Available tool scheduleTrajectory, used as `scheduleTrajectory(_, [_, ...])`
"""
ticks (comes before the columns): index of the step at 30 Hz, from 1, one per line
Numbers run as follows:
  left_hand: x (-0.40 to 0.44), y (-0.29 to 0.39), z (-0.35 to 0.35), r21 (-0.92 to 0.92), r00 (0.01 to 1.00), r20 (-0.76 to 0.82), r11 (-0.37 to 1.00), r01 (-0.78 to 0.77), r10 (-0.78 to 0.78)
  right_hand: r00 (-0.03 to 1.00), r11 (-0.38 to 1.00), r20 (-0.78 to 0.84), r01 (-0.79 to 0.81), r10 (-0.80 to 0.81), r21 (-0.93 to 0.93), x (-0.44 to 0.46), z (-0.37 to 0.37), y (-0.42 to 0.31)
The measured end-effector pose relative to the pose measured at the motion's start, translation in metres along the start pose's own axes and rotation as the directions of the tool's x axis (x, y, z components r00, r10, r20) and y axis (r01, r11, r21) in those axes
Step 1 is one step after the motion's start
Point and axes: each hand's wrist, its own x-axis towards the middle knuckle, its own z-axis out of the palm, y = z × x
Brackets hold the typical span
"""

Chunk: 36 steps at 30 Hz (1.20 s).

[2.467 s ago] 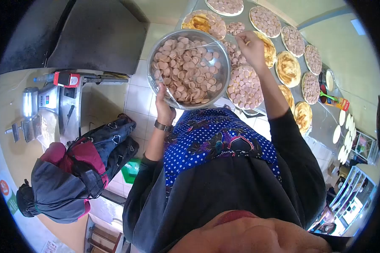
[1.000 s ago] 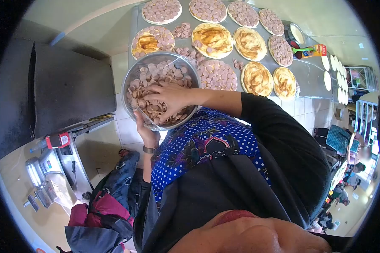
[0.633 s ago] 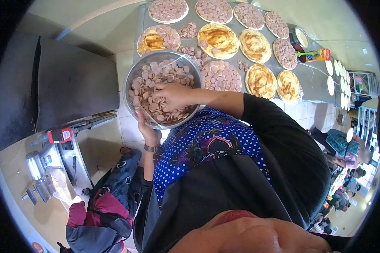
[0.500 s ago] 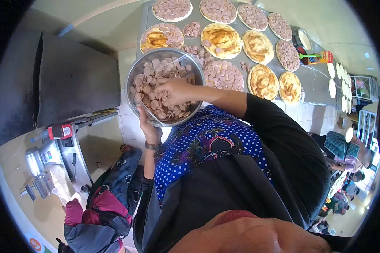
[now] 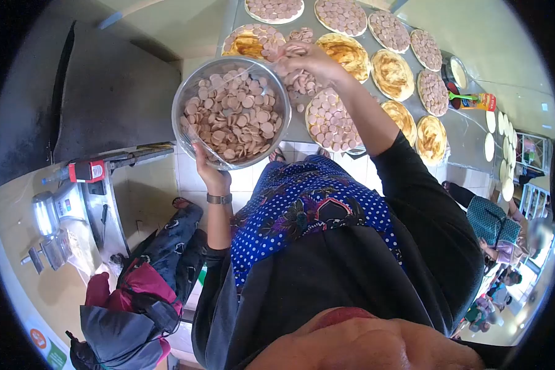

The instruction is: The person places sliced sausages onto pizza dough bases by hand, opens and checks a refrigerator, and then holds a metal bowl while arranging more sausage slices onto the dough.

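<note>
My left hand (image 5: 212,174) grips the near rim of a metal bowl (image 5: 282,126) with clear plastic film on it. Many thin sausage slices (image 5: 234,114) lie in the bowl. My right hand (image 5: 308,60) is over the table just beyond the bowl's right rim, its fingers closed around sausage slices, above a loose pile of slices (image 5: 302,81). Behind it lies a partly covered round dough (image 5: 245,43). Nearer me is a round (image 5: 333,120) covered with slices. To the right, sauced rounds (image 5: 393,74) show no slices.
More slice-covered rounds (image 5: 388,31) lie on the grey table (image 5: 472,129). A pot (image 5: 457,71), green spoon (image 5: 462,96) and orange packet (image 5: 486,102) stand at its far side. Another person (image 5: 129,308) is at lower left, near a metal machine (image 5: 49,234). Several people are at the far right.
My right hand has come up out of the bowl and moved right, over the table, with slices in it. My left hand still holds the bowl. The view has shifted slightly.
</note>
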Motion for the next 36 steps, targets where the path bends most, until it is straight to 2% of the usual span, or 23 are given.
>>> scheduleTrajectory(3, [-0.003, 0.01, -0.007, 0.028, 0.998, -0.046, 0.999, -0.035, 0.036, 0.995, 0.994, -0.052, -0.085, 0.081, -0.07, 0.035, -0.027, 0.075])
scheduleTrajectory(4, [-0.003, 0.012, -0.011, 0.013, 0.997, -0.065, 0.999, -0.038, 0.039, 0.964, 0.889, -0.198, 0.069, -0.176, -0.454, 0.05, -0.036, 0.12])
scheduleTrajectory(5, [-0.004, 0.013, -0.014, 0.001, 0.995, -0.087, 0.999, -0.041, 0.041, 0.863, 0.619, -0.224, 0.124, -0.453, -0.776, 0.057, -0.04, 0.144])
scheduleTrajectory(6, [-0.005, 0.013, -0.013, 0.006, 0.995, -0.094, 0.999, -0.042, 0.042, 0.921, 0.57, -0.206, 0.022, -0.331, -0.821, 0.047, -0.037, 0.138])
scheduleTrajectory(7, [-0.007, 0.013, -0.013, 0.018, 0.992, -0.11, 0.998, -0.058, 0.059, 0.922, 0.575, -0.203, 0.024, -0.328, -0.818, 0.048, -0.038, 0.148])
scheduleTrajectory(9, [-0.009, 0.014, -0.011, 0.041, 0.986, -0.137, 0.995, -0.087, 0.092, 0.844, 0.345, -0.148, 0.046, -0.515, -0.937, 0.048, -0.035, 0.162])
scheduleTrajectory(10, [-0.01, 0.013, -0.009, 0.038, 0.987, -0.131, 0.995, -0.091, 0.095, 0.846, 0.35, -0.151, 0.044, -0.512, -0.936, 0.047, -0.037, 0.166])
scheduleTrajectory(12, [-0.01, 0.013, -0.01, 0.047, 0.985, -0.138, 0.994, -0.096, 0.102, 0.899, 0.22, -0.112, -0.017, -0.424, -0.975, 0.043, -0.031, 0.168])
scheduleTrajectory(16, [-0.01, 0.015, -0.012, 0.038, 0.984, -0.147, 0.994, -0.1, 0.105, 0.89, 0.235, -0.135, -0.032, -0.435, -0.971, 0.033, -0.023, 0.144])
scheduleTrajectory(18, [-0.011, 0.015, -0.013, 0.047, 0.983, -0.149, 0.994, -0.104, 0.109, 0.947, 0.337, -0.121, -0.015, -0.297, -0.942, 0.027, -0.029, 0.123])
scheduleTrajectory(22, [-0.013, 0.019, -0.007, 0.026, 0.99, -0.099, 0.995, -0.096, 0.098, 0.924, 0.432, -0.099, 0.076, -0.369, -0.899, 0.035, -0.051, 0.117])
scheduleTrajectory(24, [-0.015, 0.02, -0.001, 0.021, 0.992, -0.075, 0.995, -0.096, 0.097, 0.891, 0.304, -0.094, 0.051, -0.443, -0.951, 0.04, -0.049, 0.116])
scheduleTrajectory(25, [-0.016, 0.02, 0.001, 0.034, 0.992, -0.077, 0.995, -0.098, 0.1, 0.887, 0.303, -0.101, 0.045, -0.451, -0.952, 0.04, -0.045, 0.114])
scheduleTrajectory(27, [-0.019, 0.023, 0.004, 0.047, 0.993, -0.06, 0.994, -0.099, 0.102, 0.948, 0.214, -0.113, -0.049, -0.297, -0.976, 0.038, -0.034, 0.11])
scheduleTrajectory(29, [-0.023, 0.025, 0.007, 0.062, 0.995, -0.075, 0.996, -0.065, 0.069, 0.868, 0.182, -0.028, 0.072, -0.495, -0.981, 0.038, -0.034, 0.118])
scheduleTrajectory(30, [-0.024, 0.026, 0.009, 0.102, 0.996, -0.016, 0.991, -0.084, 0.087, 0.809, 0.159, -0.005, 0.109, -0.588, -0.981, 0.034, -0.031, 0.117])
scheduleTrajectory(32, [-0.027, 0.029, 0.008, 0.089, 0.999, 0.013, 0.995, -0.048, 0.047, 0.844, 0.26, -0.113, 0.033, -0.525, -0.965, 0.021, -0.022, 0.103])
scheduleTrajectory(34, [-0.032, 0.038, 0.021, 0.097, 0.997, 0.072, 0.995, -0.022, 0.015, 0.868, 0.641, -0.344, -0.039, -0.358, -0.766, 0.0, -0.013, 0.099])
scheduleTrajectory(35, [-0.036, 0.044, 0.031, 0.1, 0.992, 0.123, 0.995, -0.018, 0.006, 0.913, 0.844, -0.362, -0.04, -0.186, -0.535, -0.032, -0.005, 0.076])
scheduleTrajectory(36, [-0.044, 0.051, 0.042, 0.101, 0.99, 0.144, 0.995, 0.002, -0.016, 0.948, 0.966, -0.316, -0.052, -0.032, -0.255, -0.068, 0.01, 0.042])
